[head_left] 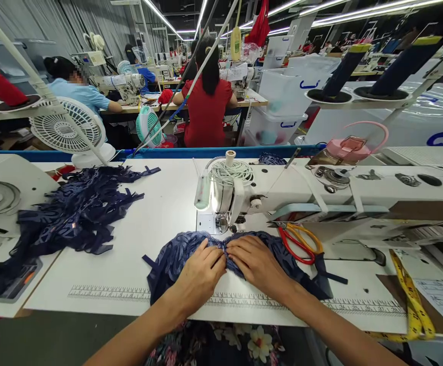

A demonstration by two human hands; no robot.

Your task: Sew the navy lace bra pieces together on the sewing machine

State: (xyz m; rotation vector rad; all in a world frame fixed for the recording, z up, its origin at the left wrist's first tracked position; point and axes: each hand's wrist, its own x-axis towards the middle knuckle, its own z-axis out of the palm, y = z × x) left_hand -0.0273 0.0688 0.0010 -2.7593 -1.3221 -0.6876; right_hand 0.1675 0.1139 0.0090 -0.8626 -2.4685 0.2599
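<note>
A navy lace piece, shaped like a bra (pixel 170 262), lies on the white sewing table, its middle just in front of the needle area (pixel 223 222) of a sewing machine (pixel 282 188). My left hand (pixel 202 272) presses on the left half near the centre, fingers together and closed on the lace. My right hand (pixel 257 262) grips the right half the same way, its fingertips almost meeting the left ones. Both thumbs are mostly hidden. Narrow fabric ends stick out at both sides of the piece. Scissors (pixel 299 246) with red and orange handles lie beside it, under the machine arm.
A heap of navy pieces (pixel 80 208) covers the left side. A printed ruler (pixel 110 294) runs along the front edge; a yellow tape measure (pixel 408 292) hangs at right. Thread cones (pixel 347 71) stand above. A white fan (pixel 68 124) and co-workers (pixel 208 101) are beyond.
</note>
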